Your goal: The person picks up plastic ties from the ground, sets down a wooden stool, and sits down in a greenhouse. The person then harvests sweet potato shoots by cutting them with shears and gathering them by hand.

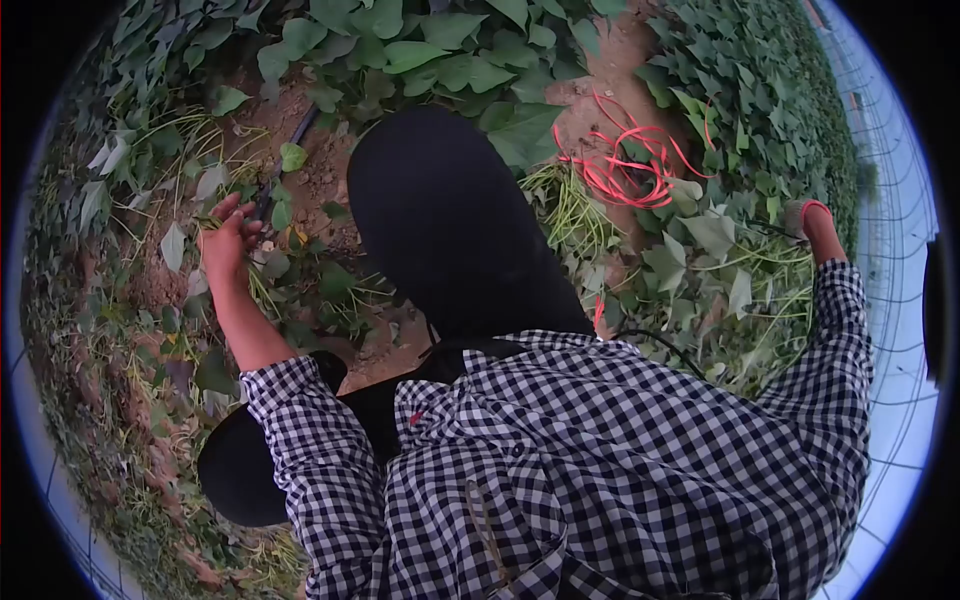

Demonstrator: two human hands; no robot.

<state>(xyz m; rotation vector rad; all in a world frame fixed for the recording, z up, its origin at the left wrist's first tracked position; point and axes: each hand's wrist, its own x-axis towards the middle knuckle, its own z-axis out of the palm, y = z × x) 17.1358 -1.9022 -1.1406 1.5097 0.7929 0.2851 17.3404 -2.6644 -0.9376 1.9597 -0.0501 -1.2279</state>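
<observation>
My left hand [230, 238] is low among sweet potato vines at the left, bare, its fingers curled around thin green vine stems. Beside its fingertips runs a dark hose-like strip [300, 128] over the soil. Out at the far right is my right hand [812, 222], partly covered by a greyish knitted glove [796, 216] with a reddish edge. Its fingers are hidden, and a thin dark line beside it is too small to identify. Pulled vines [720, 250] with pale, wilted leaves lie next to that hand.
A loose tangle of red-pink string [630, 165] lies on the soil. My knees in black trousers [450, 210] fill the middle, bent. Dense green leaves [430, 45] grow ahead. Wire fencing [895, 240] borders the right side. Cut stems [570, 205] are bunched by my knee.
</observation>
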